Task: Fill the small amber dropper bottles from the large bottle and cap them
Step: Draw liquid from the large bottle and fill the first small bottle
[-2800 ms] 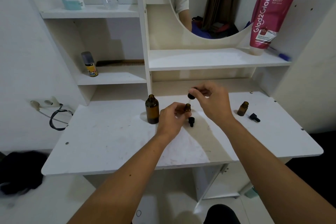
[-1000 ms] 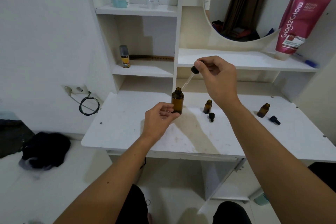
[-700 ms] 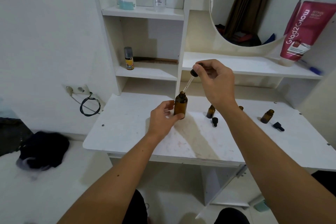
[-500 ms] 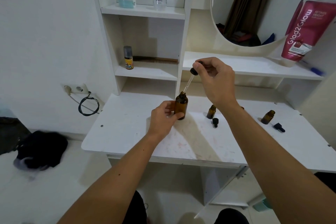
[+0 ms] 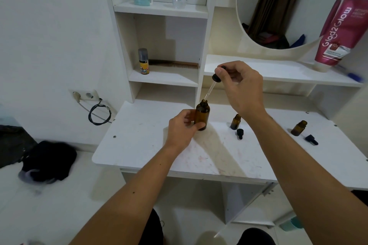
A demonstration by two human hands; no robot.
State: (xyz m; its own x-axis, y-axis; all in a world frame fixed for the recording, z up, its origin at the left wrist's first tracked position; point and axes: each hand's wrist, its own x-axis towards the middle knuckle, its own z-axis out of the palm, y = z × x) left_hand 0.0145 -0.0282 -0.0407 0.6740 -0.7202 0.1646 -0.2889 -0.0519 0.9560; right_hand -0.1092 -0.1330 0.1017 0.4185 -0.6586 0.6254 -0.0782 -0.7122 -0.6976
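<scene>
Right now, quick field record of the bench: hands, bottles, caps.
left hand: holds big bottle upright on table
right hand: pinches dropper, glass tip at the big bottle's mouth
small bottles: two, open; near one, far one
loose caps: one beside each, near cap, far cap
fill level: cannot tell
</scene>
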